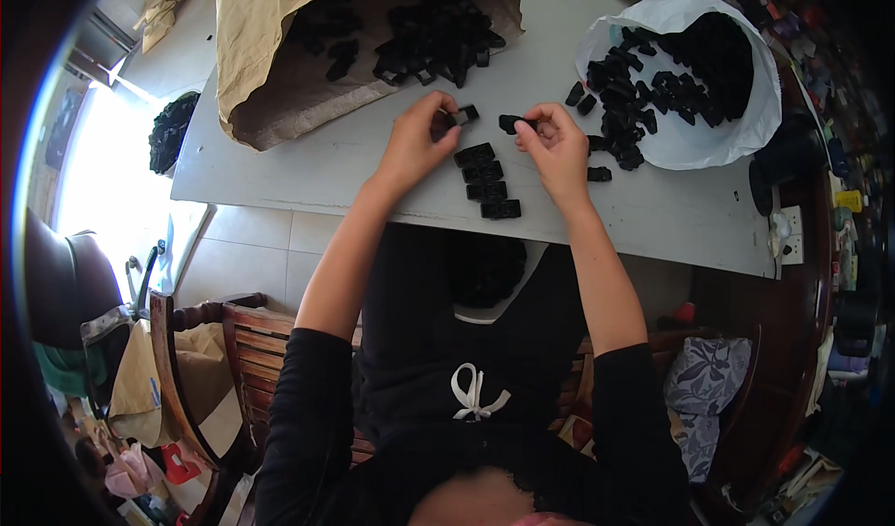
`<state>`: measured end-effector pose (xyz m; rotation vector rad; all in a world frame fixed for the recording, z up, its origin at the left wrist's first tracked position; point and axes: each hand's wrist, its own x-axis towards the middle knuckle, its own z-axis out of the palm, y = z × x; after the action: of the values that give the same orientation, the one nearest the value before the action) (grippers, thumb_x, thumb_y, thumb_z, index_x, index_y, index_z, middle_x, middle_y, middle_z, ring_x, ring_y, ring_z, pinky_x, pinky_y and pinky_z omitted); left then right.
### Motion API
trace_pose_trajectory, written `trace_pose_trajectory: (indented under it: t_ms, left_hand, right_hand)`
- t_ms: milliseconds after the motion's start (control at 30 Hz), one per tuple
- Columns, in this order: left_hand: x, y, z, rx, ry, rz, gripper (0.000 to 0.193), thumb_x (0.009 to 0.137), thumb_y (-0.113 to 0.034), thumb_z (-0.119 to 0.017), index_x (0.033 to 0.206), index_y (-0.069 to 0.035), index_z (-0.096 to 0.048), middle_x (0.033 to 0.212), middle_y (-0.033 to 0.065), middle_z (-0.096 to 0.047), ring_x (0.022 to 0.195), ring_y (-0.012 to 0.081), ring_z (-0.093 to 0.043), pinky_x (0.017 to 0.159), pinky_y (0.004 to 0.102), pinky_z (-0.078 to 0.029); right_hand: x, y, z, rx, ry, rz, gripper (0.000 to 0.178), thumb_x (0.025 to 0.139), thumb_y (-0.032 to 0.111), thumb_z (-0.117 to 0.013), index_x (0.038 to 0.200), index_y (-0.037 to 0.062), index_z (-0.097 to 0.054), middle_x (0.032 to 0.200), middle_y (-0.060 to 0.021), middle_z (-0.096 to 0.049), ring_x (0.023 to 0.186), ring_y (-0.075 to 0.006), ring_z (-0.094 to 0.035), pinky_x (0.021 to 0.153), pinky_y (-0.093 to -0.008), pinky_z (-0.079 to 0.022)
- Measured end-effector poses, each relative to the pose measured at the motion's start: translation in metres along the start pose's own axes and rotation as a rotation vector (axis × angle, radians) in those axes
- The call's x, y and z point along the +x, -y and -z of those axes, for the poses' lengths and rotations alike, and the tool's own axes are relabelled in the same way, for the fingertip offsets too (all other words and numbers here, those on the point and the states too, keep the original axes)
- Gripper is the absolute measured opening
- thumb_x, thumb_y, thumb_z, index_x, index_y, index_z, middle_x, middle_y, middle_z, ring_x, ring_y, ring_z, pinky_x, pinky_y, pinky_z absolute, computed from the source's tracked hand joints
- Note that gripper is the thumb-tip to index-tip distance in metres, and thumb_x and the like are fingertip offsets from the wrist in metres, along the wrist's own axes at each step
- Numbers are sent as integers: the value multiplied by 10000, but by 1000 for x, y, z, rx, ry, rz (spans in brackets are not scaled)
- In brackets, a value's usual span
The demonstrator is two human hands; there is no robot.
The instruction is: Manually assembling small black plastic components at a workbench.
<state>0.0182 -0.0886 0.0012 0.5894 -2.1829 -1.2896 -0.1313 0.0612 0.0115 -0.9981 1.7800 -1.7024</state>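
Over the grey table, my left hand (416,142) pinches a small black plastic part (469,113) that looks like an open frame. Facing it, my right hand (557,153) holds a solid-looking black plastic block (509,124) between thumb and fingertips. The two pieces are close together but apart. Just below them, several black rectangular pieces (486,172) lie in a slanting column near the table's front edge. Loose black blocks (599,173) rest beside my right hand. Their exact kind is too small to tell.
A brown paper bag (270,50) lies open at the back left, with black parts inside. At the right, a white plastic bag (760,106) spills black blocks onto the table (653,218). A white-rimmed container (477,321) sits at my lap. A wooden chair (256,339) stands behind.
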Motion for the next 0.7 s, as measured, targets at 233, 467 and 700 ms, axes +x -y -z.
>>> trace_pose_trajectory:
  t_ms: [233,467,700]
  left_hand:
    - [-4,7,0,-56,86,-128,439,782,9,-689,1157,-73,-476,1040,122,-692,1013,243,-662,830,317,-502]
    - [-4,3,3,-53,138,-76,441,795,24,-675,1179,-75,-482,1044,101,-684,1046,221,-654,843,310,-488]
    - [10,15,4,-44,6,-159,296,829,1,-563,1121,-47,-571,986,64,-642,917,171,-646,767,301,-489]
  right_hand:
    - [7,-9,-25,-292,65,391,277,803,-71,-628,1066,4,-673,1018,-76,-703,931,-152,-674,819,-260,-537]
    - [9,-17,-28,-439,155,574,302,778,-74,-634,1029,67,-724,1122,-90,-691,1058,-249,-656,890,-327,-525]
    - [-4,-8,-10,-818,278,605,336,799,54,-651,1120,135,-709,1210,-31,-659,1312,-279,-470,1130,-571,-216]
